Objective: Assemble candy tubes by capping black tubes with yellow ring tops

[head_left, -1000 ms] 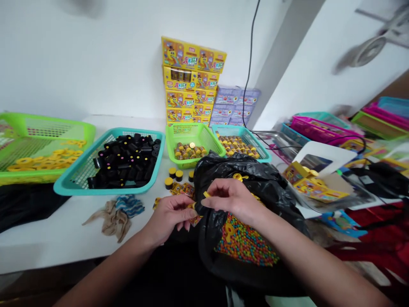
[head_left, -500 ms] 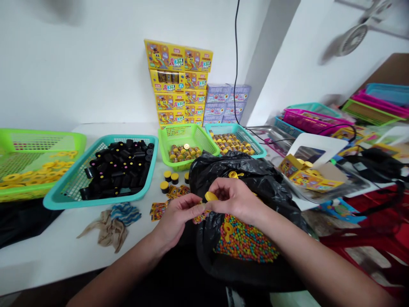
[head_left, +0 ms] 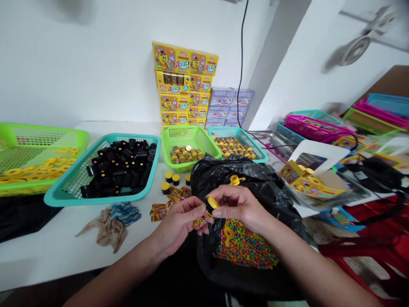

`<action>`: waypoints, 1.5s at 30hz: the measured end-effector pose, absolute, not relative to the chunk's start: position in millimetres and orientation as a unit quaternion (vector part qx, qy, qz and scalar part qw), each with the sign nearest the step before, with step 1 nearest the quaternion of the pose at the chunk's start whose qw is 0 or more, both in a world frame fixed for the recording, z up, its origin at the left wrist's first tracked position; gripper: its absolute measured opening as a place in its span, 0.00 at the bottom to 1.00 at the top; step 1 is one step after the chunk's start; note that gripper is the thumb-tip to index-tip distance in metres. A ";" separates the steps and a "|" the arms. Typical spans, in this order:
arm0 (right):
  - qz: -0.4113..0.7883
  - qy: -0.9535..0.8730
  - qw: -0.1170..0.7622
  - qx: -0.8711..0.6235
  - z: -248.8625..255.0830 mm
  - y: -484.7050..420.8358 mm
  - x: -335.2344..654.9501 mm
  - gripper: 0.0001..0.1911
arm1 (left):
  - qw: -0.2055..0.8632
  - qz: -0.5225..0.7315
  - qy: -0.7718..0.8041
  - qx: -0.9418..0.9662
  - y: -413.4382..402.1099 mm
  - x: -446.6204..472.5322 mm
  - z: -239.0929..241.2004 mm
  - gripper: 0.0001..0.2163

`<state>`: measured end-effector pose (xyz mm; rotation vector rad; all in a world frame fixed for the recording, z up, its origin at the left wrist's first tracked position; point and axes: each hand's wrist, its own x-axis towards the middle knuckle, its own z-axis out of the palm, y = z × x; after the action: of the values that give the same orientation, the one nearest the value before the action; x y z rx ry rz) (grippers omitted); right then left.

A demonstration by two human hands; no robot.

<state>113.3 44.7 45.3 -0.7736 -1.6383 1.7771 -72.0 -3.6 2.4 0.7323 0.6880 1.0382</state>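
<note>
My right hand (head_left: pixel 238 207) pinches a small yellow round cap (head_left: pixel 212 202) between thumb and fingers, above the black plastic bag (head_left: pixel 255 183). My left hand (head_left: pixel 179 224) is closed on a small colourful printed sticker (head_left: pixel 201 221) just under the cap. The two hands touch at the fingertips. The bag lies open in front of me and holds many small coloured candies (head_left: pixel 246 249), with a yellow plastic scoop (head_left: pixel 228 234) on them. A second yellow piece (head_left: pixel 234 180) rests on the bag's top edge.
On the white table stand a teal basket of black cylinders (head_left: pixel 118 168), a green basket of yellow rings (head_left: pixel 38 164), two small baskets of filled containers (head_left: pixel 187 151), three yellow-capped pieces (head_left: pixel 171 181), loose stickers (head_left: pixel 159 209), a cloth (head_left: pixel 111 224) and stacked yellow boxes (head_left: pixel 185 85).
The black piece seen between my fingers a second ago is gone from view; the yellow cap has since tilted up in my right fingers, with the sticker now showing in my left hand.
</note>
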 end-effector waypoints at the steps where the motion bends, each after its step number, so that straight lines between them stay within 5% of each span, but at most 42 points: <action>1: 0.665 -0.618 0.304 -0.288 44.8 43.9 113.0 0.16 | 0.756 0.475 0.309 0.329 -3.2 -72.1 2.1 0.10; 9: 0.423 -0.751 0.367 -0.349 48.1 34.3 112.9 0.19 | 0.779 0.485 0.272 0.290 -0.9 -71.6 -5.4 0.08; 15: 0.240 -0.868 0.325 -0.288 43.1 23.9 106.8 0.20 | 0.798 0.510 0.232 0.222 1.3 -69.9 -2.3 0.07; 23: 0.260 -0.843 0.336 -0.331 44.5 24.5 109.7 0.08 | 0.818 0.476 0.235 0.222 4.5 -62.5 -3.3 0.08; 34: 0.174 -0.839 0.387 -0.341 31.1 21.2 114.9 0.14 | 0.795 0.499 0.266 0.218 18.9 -58.4 9.6 0.12; 40: 0.013 -0.874 0.363 -0.323 26.6 21.6 116.0 0.16 | 0.812 0.498 0.258 0.165 20.9 -46.9 5.2 0.11; 45: 0.102 -0.846 0.400 -0.336 25.3 21.6 116.5 0.16 | 0.807 0.508 0.276 0.120 23.5 -43.7 9.3 0.07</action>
<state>116.5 21.6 25.3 -0.8509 -2.1411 0.2588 -43.7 23.5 9.3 0.2569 0.5899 1.0870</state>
